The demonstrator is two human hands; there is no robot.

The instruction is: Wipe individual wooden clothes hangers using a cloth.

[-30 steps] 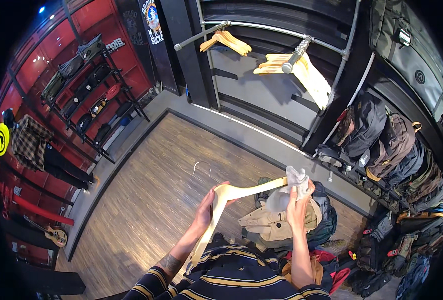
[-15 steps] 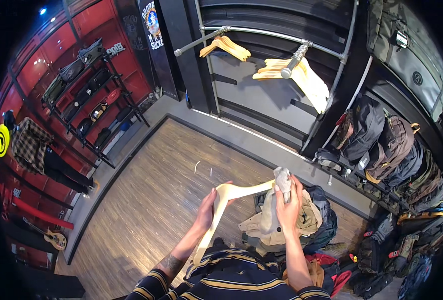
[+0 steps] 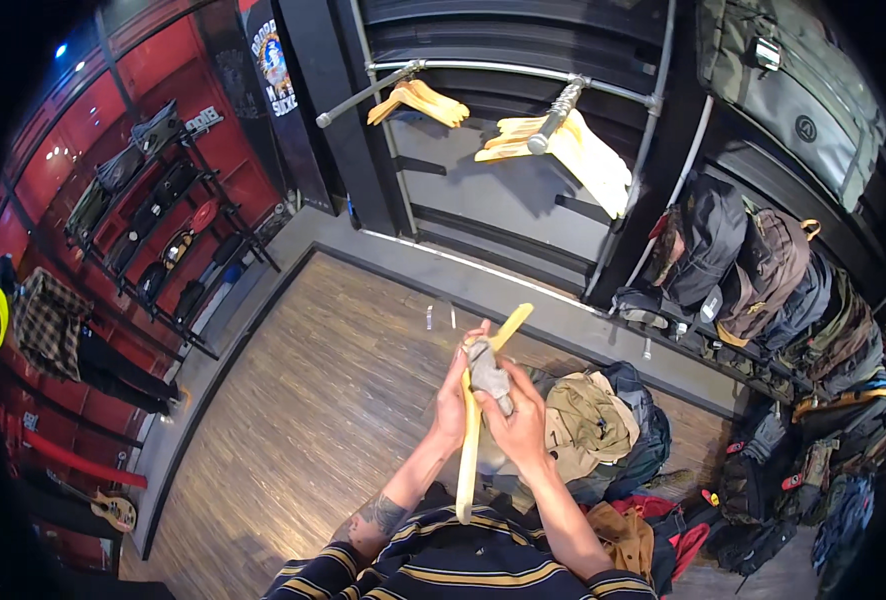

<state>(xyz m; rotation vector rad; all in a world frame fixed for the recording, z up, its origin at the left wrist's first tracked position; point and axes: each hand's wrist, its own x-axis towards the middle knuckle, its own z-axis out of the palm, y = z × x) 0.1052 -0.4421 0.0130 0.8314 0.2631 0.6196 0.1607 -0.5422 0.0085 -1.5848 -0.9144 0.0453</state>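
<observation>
A pale wooden clothes hanger [image 3: 469,465] is held up in front of my body, one arm slanting down toward me and the other pointing away to the right. My left hand [image 3: 448,405] grips it near its middle, with the fingers partly hidden behind the wood and cloth. In my right hand [image 3: 520,422] is a crumpled grey rag [image 3: 487,376], pressed against the middle of the hanger. Both hands are closed and nearly touching each other. The hanger's hook is not visible; the rag and fingers cover its centre.
Beyond my right hand, a heap of beige and dark clothes [image 3: 598,420] lies on the wooden floor [image 3: 293,400]. Wooden hangers [image 3: 563,150] hang from a metal rail [image 3: 603,80] ahead. Backpacks [image 3: 763,270] line the right wall; a black shelf rack [image 3: 168,230] stands left.
The right hand and rag have moved left along the hanger to its middle, beside the left hand. The hanger has turned, its far arm now pointing farther away from me.
</observation>
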